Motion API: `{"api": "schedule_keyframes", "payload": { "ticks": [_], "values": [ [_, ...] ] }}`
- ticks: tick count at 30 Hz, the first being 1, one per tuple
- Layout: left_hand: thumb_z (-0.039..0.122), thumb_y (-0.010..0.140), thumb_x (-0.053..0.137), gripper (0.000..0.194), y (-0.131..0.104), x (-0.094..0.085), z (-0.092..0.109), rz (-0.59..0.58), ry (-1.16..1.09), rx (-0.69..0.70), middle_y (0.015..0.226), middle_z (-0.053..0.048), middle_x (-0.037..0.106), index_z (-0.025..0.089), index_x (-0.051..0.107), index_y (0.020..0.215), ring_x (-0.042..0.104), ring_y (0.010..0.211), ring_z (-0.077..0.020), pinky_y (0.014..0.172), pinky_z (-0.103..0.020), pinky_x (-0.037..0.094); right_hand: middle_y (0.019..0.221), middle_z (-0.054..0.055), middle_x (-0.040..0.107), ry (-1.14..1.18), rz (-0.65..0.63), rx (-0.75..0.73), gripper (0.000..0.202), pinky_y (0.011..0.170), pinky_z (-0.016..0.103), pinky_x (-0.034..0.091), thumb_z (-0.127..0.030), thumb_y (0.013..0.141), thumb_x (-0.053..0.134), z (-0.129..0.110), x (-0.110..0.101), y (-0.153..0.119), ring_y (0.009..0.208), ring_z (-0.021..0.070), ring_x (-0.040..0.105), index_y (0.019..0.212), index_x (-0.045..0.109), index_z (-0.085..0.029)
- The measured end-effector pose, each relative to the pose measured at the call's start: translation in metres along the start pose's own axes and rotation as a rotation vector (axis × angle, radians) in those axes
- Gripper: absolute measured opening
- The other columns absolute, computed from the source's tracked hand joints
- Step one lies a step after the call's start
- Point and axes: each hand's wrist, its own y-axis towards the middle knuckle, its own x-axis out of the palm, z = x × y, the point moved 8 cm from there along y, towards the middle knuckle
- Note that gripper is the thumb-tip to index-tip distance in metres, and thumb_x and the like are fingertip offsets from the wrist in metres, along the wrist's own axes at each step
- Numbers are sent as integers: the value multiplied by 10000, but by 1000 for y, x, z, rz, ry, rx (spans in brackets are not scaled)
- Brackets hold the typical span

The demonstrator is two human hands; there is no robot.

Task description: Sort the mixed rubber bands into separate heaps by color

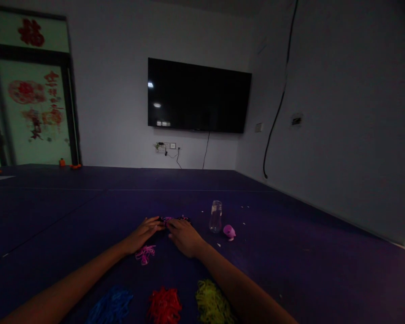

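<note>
My left hand (143, 234) lies on the purple table with its fingers spread, its fingertips at a dark and pink bundle of strands (168, 219). My right hand (185, 236) rests over the right part of that bundle, its fingers bent and partly hidden; whether it grips any strands cannot be made out. A small heap of pink strands (145, 254) lies just below my left hand. Nearer to me are piles of blue strands (112, 307), red strands (164, 306) and yellow-green strands (213, 302), the last beside my right forearm.
A clear bottle (215, 217) stands right of my right hand, with a pink cap-like piece (229, 231) beside it. Small white scraps lie around them. Orange objects (62, 162) sit at the table's far left edge. A television (199, 96) hangs on the wall.
</note>
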Motion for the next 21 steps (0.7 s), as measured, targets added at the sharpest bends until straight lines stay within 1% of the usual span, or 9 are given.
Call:
{"api": "schedule_keyframes", "payload": {
  "ticks": [5, 9, 13, 17, 21],
  "values": [
    [515, 900, 149, 554, 0, 1, 1, -28, -46, -6, 1294, -29, 490, 258, 571, 1151, 275, 1275, -226, 1063, -459, 145, 1297, 119, 427, -25, -14, -24, 409, 956, 373, 332, -245, 885, 356, -3, -1, 0, 1142, 226, 420, 1271, 390, -113],
    [520, 898, 153, 556, 1, 1, -3, -5, -84, -4, 1283, -33, 500, 249, 556, 1171, 302, 1258, -224, 1063, -447, 158, 1314, 122, 410, -34, -14, -38, 429, 963, 375, 331, -245, 887, 352, -2, 3, 0, 1154, 226, 412, 1293, 359, -109],
    [523, 897, 160, 559, 0, 3, -11, 16, -108, -8, 1264, -37, 516, 242, 573, 1149, 327, 1243, -218, 1067, -431, 163, 1319, 119, 407, -32, 1, -34, 422, 973, 380, 324, -250, 890, 344, 1, 5, -1, 1177, 227, 396, 1289, 366, -118],
    [494, 907, 162, 538, 1, 1, -15, 43, -130, -20, 1240, -29, 538, 247, 588, 1125, 340, 1237, -207, 1068, -420, 169, 1314, 108, 418, -21, 7, -23, 405, 974, 382, 325, -261, 895, 335, 1, 3, -2, 1164, 230, 411, 1273, 392, -127],
    [480, 911, 172, 534, 3, 0, -12, 12, -156, -28, 1204, -21, 571, 253, 633, 1056, 342, 1239, -222, 1067, -441, 150, 1312, 117, 417, -27, 3, -9, 405, 961, 384, 340, -251, 889, 347, 1, 2, -1, 1163, 234, 411, 1267, 398, -115]
  ]
}}
